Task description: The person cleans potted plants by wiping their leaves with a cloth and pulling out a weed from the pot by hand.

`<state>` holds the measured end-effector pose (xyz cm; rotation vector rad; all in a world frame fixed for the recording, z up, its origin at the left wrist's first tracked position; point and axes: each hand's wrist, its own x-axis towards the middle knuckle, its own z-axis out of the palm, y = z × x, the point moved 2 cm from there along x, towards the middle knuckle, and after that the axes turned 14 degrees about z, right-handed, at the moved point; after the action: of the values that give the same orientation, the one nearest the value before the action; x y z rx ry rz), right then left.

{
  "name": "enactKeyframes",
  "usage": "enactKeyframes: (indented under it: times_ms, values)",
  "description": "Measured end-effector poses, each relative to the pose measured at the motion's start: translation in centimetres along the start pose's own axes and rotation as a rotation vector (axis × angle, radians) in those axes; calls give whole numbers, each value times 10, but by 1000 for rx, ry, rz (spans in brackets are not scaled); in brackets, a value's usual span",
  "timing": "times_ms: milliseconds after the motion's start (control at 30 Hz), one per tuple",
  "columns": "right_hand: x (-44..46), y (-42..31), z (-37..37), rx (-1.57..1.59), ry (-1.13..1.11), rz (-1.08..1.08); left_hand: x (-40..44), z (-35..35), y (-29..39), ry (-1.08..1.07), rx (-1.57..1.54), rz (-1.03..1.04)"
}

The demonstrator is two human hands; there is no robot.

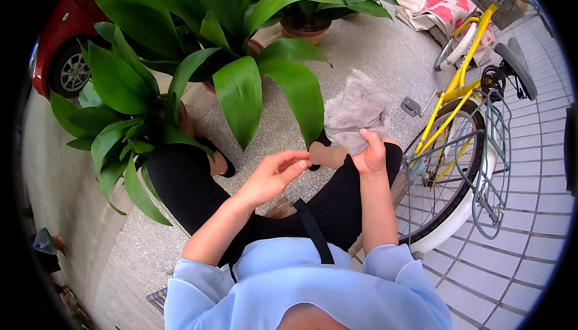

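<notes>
A crumpled greyish cloth (356, 110) is gripped in my right hand (370, 154), thumb on top, above my right knee. My left hand (277, 174) hovers between my knees, its fingers partly bent and close to the thumb; I see nothing in it, and whether the fingertips touch cannot be made out. Just beyond my left hand hang the broad green leaves (295, 92) of a potted plant. One leaf tip ends near the left fingertips, with a small gap that is hard to judge.
Several potted plants with clay pots (306, 33) stand ahead and to the left. Close on my right is a yellow bicycle (460, 89) against a white tiled wall (545, 176). A floral cloth (442, 8) lies at the back right, and a red car (66, 26) stands at the far left.
</notes>
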<state>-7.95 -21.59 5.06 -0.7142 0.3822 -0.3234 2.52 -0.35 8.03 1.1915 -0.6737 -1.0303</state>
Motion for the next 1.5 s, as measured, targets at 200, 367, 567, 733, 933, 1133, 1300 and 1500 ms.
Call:
enactKeyframes:
  times_ms: [200,367,567,733,933,1133,1300,1500]
  values:
    - [-2,9,29,46,-31,31,20,-4,44,260,188,356]
    - [-14,11,53,-454,-74,59,25,2,71,310,601,691]
    - [-34,22,64,-910,-428,101,1,-8,80,222,899,665]
    - [-17,55,65,-1002,-487,245,-56,-2,99,339,1107,582]
    - [-11,119,67,-941,-505,118,-79,8,95,700,1588,808]
    - [-33,124,135,-872,-587,154,-88,23,89,581,1637,703]
    - [-30,124,162,-864,-585,107,-101,33,107,647,1361,694]
    - [-34,115,169,-887,-564,59,-87,33,98,725,1353,721]
